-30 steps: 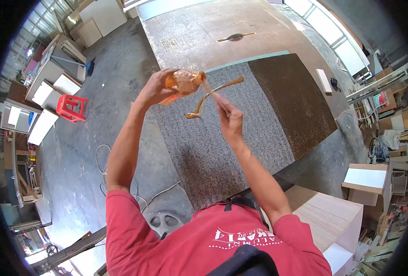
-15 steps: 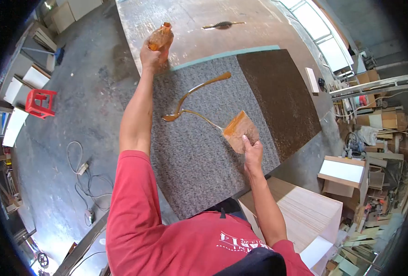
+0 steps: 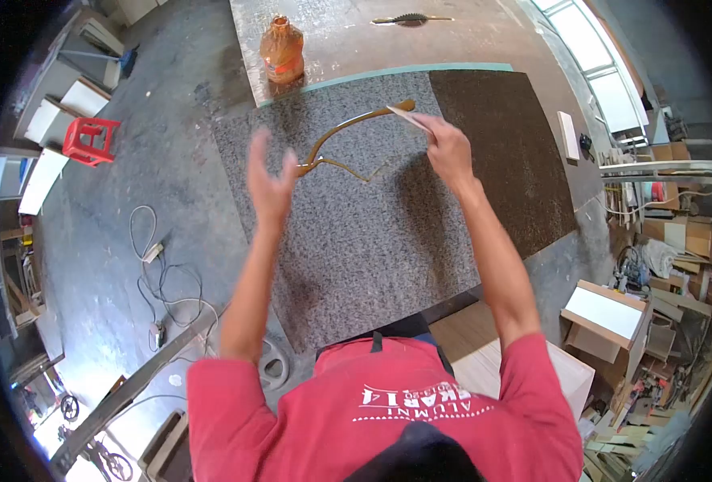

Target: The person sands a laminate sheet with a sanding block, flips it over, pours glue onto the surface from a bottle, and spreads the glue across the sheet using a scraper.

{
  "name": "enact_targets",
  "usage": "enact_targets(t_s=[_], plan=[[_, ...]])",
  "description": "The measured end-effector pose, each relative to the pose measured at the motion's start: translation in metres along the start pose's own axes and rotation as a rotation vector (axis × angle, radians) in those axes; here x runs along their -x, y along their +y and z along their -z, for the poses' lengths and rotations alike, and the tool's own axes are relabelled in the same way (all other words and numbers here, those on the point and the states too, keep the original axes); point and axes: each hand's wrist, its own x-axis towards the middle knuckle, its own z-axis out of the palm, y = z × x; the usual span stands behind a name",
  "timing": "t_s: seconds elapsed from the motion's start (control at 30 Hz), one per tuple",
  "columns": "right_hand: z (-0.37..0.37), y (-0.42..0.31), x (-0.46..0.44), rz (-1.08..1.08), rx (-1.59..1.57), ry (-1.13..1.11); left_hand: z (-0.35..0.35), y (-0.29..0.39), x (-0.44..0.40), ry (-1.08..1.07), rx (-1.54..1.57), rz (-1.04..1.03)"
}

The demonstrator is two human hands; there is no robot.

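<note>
And here's the right hand point(image 3: 450, 157), fingers and thumb clamped on a thin, flat piece point(image 3: 411, 120), holding it tilted over the speckled grey sheet point(image 3: 356, 241). Its far end is right at the right-hand end of the thick amber streak point(image 3: 348, 124); whether it touches the sheet, you can't tell from this view. Over to the left hand point(image 3: 272, 181): blurred, nothing in its grip, thumb and fingers apart, up over the left part of the sheet, nearest the streak's left end. What a line that streak makes, curving across the sheet's far half, with a thinner branch running off its left end toward the middle. Beyond the sheet's far left corner stands the bottle point(image 3: 282, 56), upright and open-topped on the table point(image 3: 348, 48), close to the table's left edge. Farther along the table lies a dark, ridged piece on a long strip point(image 3: 411, 20). A dark brown panel point(image 3: 501, 153) borders the grey sheet on the right, and a pale block point(image 3: 568, 135) lies past it, near the table's right edge. Down on the floor, left: a red stool point(image 3: 91, 140) and a looped cable point(image 3: 163, 281).
</note>
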Motion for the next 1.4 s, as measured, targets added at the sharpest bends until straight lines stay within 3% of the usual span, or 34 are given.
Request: enact_targets(t_s=[0.13, 0.17, 0.2, 0.27, 0.5, 0.73, 1.03, 1.07, 1.13, 1.17, 1.27, 1.4], plan=[[-0.034, 0.05, -0.053, 0.235, 0.222, -0.108, 0.016, 0.077, 0.194, -0.467, -0.204, 0.05], [-0.044, 0.06, -0.061, 0.237, 0.198, -0.123, 0.014, 0.089, 0.228, -0.613, -0.266, 0.059], [-0.054, 0.07, -0.062, 0.252, 0.271, -0.161, 0.009, 0.097, 0.253, -0.62, -0.285, 0.085], [-0.067, 0.08, -0.058, 0.265, 0.332, -0.199, 0.003, 0.104, 0.286, -0.939, -0.36, 0.141], [-0.028, 0.068, 0.034, 0.242, 0.404, -0.304, -0.004, 0.106, 0.288, -1.055, -0.572, 0.076], [0.052, 0.043, 0.186, 0.189, 0.268, -0.38, -0.003, 0.093, 0.301, -0.989, -0.55, -0.019], [0.127, 0.012, 0.336, 0.203, 0.33, -0.447, -0.005, 0.077, 0.314, -0.885, -0.543, -0.065], [0.138, 0.009, 0.341, 0.212, 0.344, -0.434, -0.004, 0.078, 0.313, -0.901, -0.549, -0.056], [0.159, 0.006, 0.338, 0.032, 0.247, -0.781, -0.004, 0.082, 0.309, -0.92, -0.556, -0.041], [0.166, 0.009, 0.333, 0.042, 0.259, -0.77, -0.003, 0.083, 0.307, -0.961, -0.57, -0.012], [0.175, 0.032, 0.295, -0.275, -0.212, -0.533, 0.0, 0.086, 0.306, -0.916, -0.493, 0.003], [0.159, 0.039, 0.191, -0.149, -0.286, -0.29, -0.011, 0.073, 0.308, -0.577, -0.388, -0.003]])
